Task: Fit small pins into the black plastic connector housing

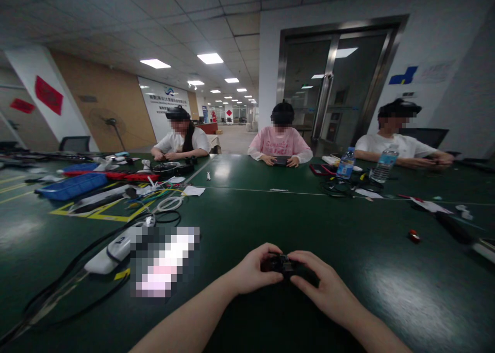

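Hold the small black device (285, 263) level, low in view at about five o'clock, clamped at both ends between the fingers of the left hand (255, 271) and the right hand (324, 285), and press evenly so as not to tip or twist it. Work over the dark green counter (240, 214), with a white power strip (115, 254) at nine o'clock from the device, a blue tray (73, 188) near ten and water bottles (345, 165) at one. See beyond it a person in pink (276, 143) at twelve and glass doors (329, 82) at one.
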The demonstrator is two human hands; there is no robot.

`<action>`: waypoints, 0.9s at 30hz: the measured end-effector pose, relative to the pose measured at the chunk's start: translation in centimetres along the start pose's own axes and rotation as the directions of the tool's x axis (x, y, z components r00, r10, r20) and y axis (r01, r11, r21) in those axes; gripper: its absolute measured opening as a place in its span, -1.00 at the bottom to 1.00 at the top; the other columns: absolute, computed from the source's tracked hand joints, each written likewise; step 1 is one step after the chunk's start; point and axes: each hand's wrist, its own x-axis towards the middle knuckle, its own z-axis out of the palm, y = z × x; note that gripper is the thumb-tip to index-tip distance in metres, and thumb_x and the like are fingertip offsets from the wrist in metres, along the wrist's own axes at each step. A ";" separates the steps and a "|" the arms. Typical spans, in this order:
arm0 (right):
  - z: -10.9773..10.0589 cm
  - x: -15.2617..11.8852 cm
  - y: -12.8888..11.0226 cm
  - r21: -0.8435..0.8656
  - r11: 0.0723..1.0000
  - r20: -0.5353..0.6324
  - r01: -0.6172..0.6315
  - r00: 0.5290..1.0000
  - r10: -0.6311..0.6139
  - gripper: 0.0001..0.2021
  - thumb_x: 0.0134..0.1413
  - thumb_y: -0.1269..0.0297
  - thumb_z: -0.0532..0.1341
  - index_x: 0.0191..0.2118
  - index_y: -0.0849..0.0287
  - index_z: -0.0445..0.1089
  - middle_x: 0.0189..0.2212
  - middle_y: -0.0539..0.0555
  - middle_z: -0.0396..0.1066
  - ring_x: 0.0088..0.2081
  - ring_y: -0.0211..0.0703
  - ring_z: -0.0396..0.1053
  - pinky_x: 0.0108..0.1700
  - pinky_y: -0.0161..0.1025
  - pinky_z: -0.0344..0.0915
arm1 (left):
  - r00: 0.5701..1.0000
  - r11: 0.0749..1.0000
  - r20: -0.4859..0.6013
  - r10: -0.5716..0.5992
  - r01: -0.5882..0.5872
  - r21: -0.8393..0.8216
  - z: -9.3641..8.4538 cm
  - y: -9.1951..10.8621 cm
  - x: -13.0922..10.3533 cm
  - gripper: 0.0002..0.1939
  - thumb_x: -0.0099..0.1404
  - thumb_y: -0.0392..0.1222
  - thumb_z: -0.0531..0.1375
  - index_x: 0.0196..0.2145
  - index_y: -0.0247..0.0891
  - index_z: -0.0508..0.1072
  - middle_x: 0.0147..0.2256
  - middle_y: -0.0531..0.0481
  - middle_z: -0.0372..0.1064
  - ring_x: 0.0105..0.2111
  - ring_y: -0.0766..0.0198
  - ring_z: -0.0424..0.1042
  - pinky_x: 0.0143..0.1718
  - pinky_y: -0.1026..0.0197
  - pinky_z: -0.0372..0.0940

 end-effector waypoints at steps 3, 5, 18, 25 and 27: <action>0.2 0.1 0.0 0.004 1.000 0.009 0.005 1.000 -0.005 -0.74 0.09 0.24 0.17 -0.06 -0.02 0.36 -0.01 0.05 0.31 0.03 -0.06 0.27 0.10 -0.08 0.19 | 1.000 0.999 0.019 0.000 0.001 -0.034 0.1 0.0 0.0 -0.54 0.07 -0.34 0.27 -0.07 -0.21 0.25 -0.18 -0.03 0.31 -0.17 0.21 0.35 -0.16 0.12 0.25; 0.2 0.2 -0.1 0.010 1.000 0.015 -0.007 1.000 0.007 -0.76 0.10 0.25 0.16 -0.08 -0.03 0.39 -0.02 0.04 0.31 0.02 -0.07 0.28 0.08 -0.10 0.21 | 1.000 0.999 0.017 -0.005 0.006 -0.047 0.0 0.0 0.0 -0.54 0.08 -0.33 0.27 -0.07 -0.21 0.25 -0.19 -0.03 0.31 -0.15 0.21 0.34 -0.14 0.11 0.25; -0.3 0.1 -0.7 0.045 0.998 0.042 -0.045 0.998 0.043 -0.73 0.10 0.28 0.15 -0.06 -0.07 0.37 -0.02 0.01 0.31 0.02 -0.07 0.28 0.06 -0.10 0.23 | 1.000 0.999 0.012 -0.024 0.024 -0.029 -0.3 -0.5 0.1 -0.53 0.12 -0.28 0.26 -0.03 -0.19 0.22 -0.19 -0.04 0.33 -0.22 0.23 0.36 -0.19 0.13 0.24; -0.3 0.2 -0.7 0.048 0.998 0.037 -0.047 0.998 0.045 -0.74 0.12 0.28 0.12 -0.06 -0.06 0.37 -0.01 0.02 0.30 0.04 -0.08 0.26 0.09 -0.10 0.21 | 1.000 0.999 0.026 -0.002 0.003 -0.041 -0.3 -0.2 0.1 -0.55 0.11 -0.25 0.27 -0.06 -0.21 0.23 -0.21 -0.03 0.32 -0.22 0.24 0.35 -0.20 0.15 0.22; -0.2 0.2 -0.6 0.046 0.997 0.042 -0.057 0.998 0.055 -0.74 0.12 0.28 0.13 -0.06 -0.07 0.37 -0.01 0.01 0.29 0.04 -0.08 0.26 0.09 -0.10 0.21 | 0.999 0.999 0.033 -0.016 0.018 -0.046 -0.3 -0.2 0.1 -0.56 0.13 -0.26 0.25 -0.05 -0.20 0.21 -0.22 -0.02 0.32 -0.24 0.25 0.35 -0.23 0.17 0.22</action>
